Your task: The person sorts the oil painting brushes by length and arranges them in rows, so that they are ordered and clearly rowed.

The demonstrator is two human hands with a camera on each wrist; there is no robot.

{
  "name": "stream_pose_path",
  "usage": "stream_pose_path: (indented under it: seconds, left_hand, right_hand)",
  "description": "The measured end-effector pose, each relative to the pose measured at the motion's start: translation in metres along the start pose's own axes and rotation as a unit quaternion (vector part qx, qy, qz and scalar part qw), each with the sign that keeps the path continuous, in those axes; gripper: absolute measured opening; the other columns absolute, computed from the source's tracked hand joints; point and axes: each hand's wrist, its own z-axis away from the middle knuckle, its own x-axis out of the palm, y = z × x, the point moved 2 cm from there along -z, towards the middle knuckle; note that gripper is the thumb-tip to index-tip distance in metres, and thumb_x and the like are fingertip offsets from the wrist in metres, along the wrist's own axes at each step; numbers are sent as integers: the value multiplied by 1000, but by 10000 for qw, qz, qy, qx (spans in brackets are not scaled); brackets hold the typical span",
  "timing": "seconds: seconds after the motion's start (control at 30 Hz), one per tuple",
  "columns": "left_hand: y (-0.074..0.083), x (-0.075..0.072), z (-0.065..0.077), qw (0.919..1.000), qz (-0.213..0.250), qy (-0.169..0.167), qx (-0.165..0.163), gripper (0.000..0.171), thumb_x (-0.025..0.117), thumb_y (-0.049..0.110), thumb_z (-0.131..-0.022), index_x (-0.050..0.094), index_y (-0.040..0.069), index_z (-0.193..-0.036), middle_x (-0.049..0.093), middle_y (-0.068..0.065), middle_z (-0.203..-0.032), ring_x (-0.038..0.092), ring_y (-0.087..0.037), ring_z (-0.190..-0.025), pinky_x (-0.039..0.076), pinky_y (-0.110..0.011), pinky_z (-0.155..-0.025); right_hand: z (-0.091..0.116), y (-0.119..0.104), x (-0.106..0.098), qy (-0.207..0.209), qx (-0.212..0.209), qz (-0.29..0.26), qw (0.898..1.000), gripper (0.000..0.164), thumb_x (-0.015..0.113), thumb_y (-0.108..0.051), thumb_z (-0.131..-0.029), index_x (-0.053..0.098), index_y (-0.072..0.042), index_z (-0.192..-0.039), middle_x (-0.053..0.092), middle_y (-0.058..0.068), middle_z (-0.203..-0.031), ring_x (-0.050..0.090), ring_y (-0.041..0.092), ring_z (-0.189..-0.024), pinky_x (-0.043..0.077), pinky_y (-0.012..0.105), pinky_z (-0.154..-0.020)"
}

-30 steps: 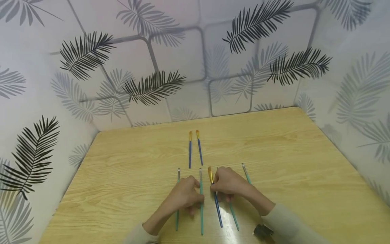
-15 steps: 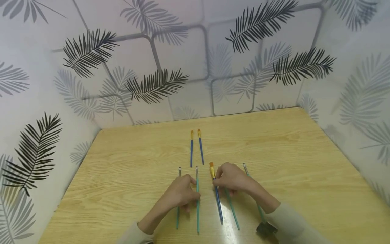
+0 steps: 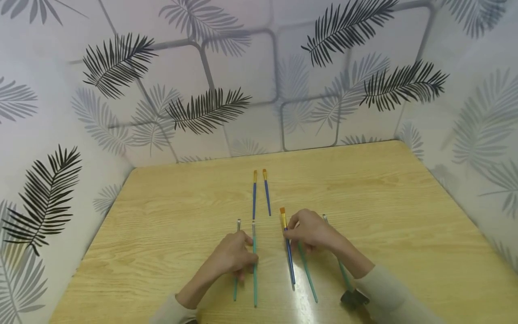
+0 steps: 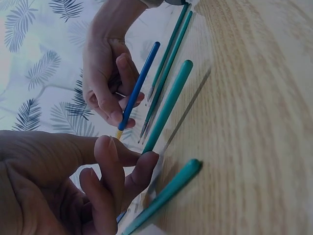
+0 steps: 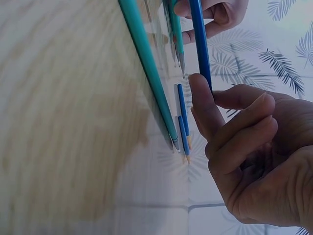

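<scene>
In the head view my left hand (image 3: 232,254) pinches a teal-handled paintbrush (image 3: 255,283) with a silver ferrule. The left wrist view shows its handle (image 4: 171,100) raised, its shadow on the wood. Another teal paintbrush (image 3: 235,292) lies partly hidden under that hand. My right hand (image 3: 312,230) pinches a blue paintbrush (image 3: 290,261) with a gold ferrule and orange-brown bristles, held off the table in the right wrist view. Below the right hand lies a teal paintbrush (image 3: 308,272), its upper part covered. One more teal paintbrush (image 3: 344,272) passes under the right forearm.
Two blue paintbrushes (image 3: 254,198) lie side by side farther back on the wooden table (image 3: 182,202). A small dark object (image 3: 354,299) is beside the right sleeve. The leaf-patterned wall (image 3: 243,121) rises behind the table's back edge.
My left hand has moved left with the teal paintbrush, bringing it closer to the one beneath that hand. My right hand has shifted slightly forward and right with the blue paintbrush.
</scene>
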Motion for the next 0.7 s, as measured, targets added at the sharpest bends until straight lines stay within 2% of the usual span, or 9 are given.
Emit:
stream_pose_path:
  seconds: [0.13, 0.37, 0.57, 0.7]
  left_hand:
    - [-5, -4, 2, 10000, -19, -20, 32, 57, 69, 4, -81, 51, -19, -130, 68, -5, -55, 58, -8, -34, 37, -14, -33]
    - [-10, -5, -2, 9999, -123, 5, 67, 48, 70, 5, -81, 56, -18, -122, 66, -4, -51, 59, -11, -35, 41, -17, -34]
    - [-12, -7, -3, 9996, -167, 72, 195, 56, 70, 4, -84, 49, -21, -129, 65, -4, -51, 61, -11, -36, 34, -13, -32]
    - [-12, -8, -4, 9997, -217, 102, 97, 57, 70, 5, -84, 49, -20, -131, 66, -4, -53, 61, -12, -37, 42, -18, -34]
  right_hand:
    - [-2, 1, -1, 35, 165, -101, 9998, 16, 63, -15, -92, 69, 0, -96, 73, 8, -66, 46, 5, -31, 36, 18, -34]
    - [-4, 0, -2, 35, 207, -150, 9997, 14, 63, -15, -94, 70, -2, -92, 73, 9, -66, 43, 4, -30, 35, 17, -33]
    - [-3, 2, -3, 28, 229, -231, 9995, 15, 63, -14, -95, 67, 0, -96, 74, 12, -69, 43, 5, -30, 34, 17, -34]
    - [-4, 3, -5, 42, 280, -284, 9992, 16, 63, -15, -96, 67, 0, -97, 74, 13, -69, 41, 5, -30, 32, 18, -34]
